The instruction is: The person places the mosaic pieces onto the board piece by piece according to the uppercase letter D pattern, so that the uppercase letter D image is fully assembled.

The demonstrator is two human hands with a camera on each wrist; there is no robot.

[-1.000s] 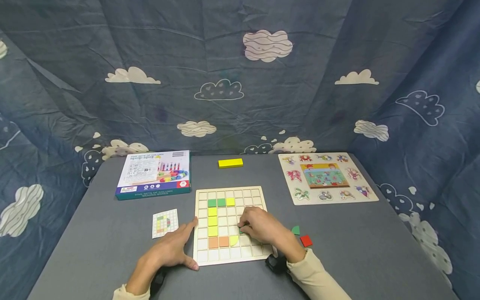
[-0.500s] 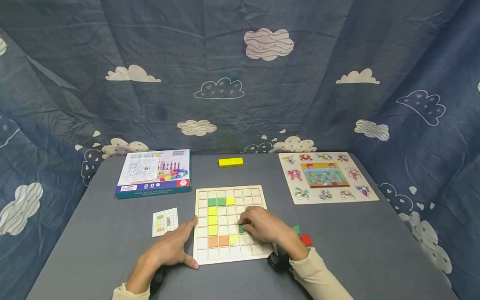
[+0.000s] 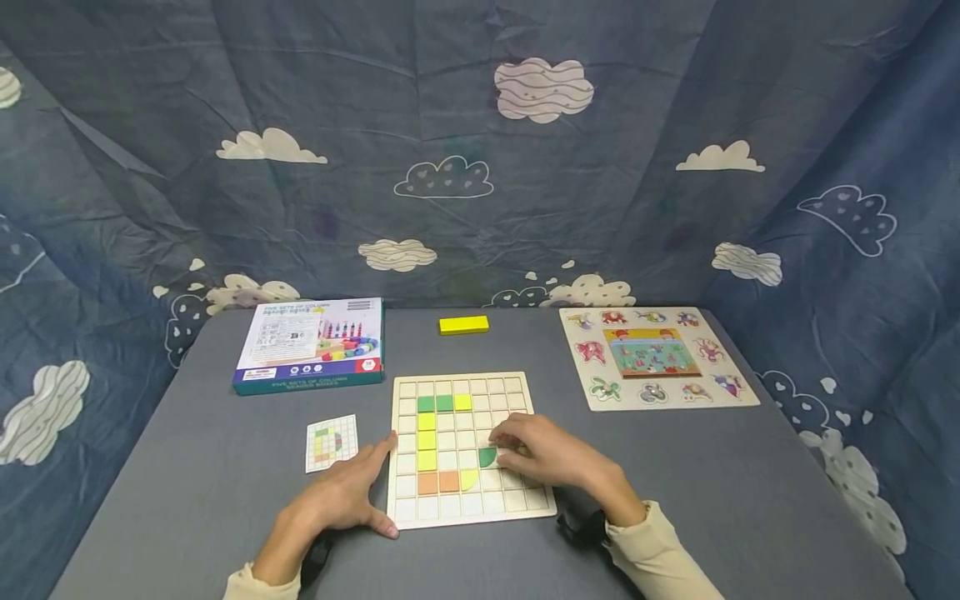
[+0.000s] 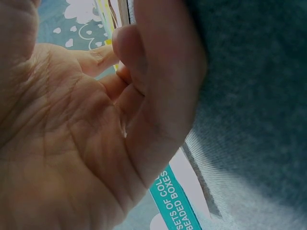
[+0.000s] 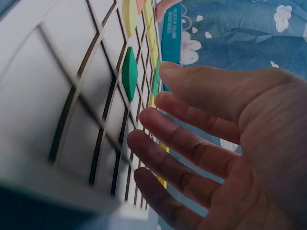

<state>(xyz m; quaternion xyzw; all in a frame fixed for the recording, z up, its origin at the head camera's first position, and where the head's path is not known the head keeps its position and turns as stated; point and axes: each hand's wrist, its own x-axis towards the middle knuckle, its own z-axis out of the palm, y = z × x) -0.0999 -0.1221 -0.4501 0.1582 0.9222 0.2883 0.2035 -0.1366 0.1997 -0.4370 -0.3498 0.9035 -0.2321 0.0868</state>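
My left hand [image 3: 341, 493] rests at the left edge of the wooden grid board [image 3: 468, 515], thumb and forefinger spread against it; in the left wrist view its palm [image 4: 62, 134] fills much of the picture. My right hand [image 3: 547, 450] hovers over the right half of the board, its fingers [image 5: 187, 143] apart and holding nothing. Just beside its thumb lies a dark green quarter-round tile [image 3: 487, 457], also seen as a green tile [image 5: 129, 74] in the right wrist view. Green, yellow and orange square tiles [image 3: 427, 440] and a pale yellow quarter-round tile [image 3: 468, 480] sit in other cells.
A small pattern card [image 3: 332, 443] lies left of the board. Behind stand a box [image 3: 311, 346] with "beaded boxes" printing and a yellow block [image 3: 463, 325]. At the back right lies an animal picture puzzle board [image 3: 660, 358]. A cloud-print curtain [image 3: 450, 233] hangs behind the table.
My right hand has let go of the green quarter-round tile and shifted right, leaving it on the board. The loose green and red tiles are now hidden by the right arm. My left hand stays put.
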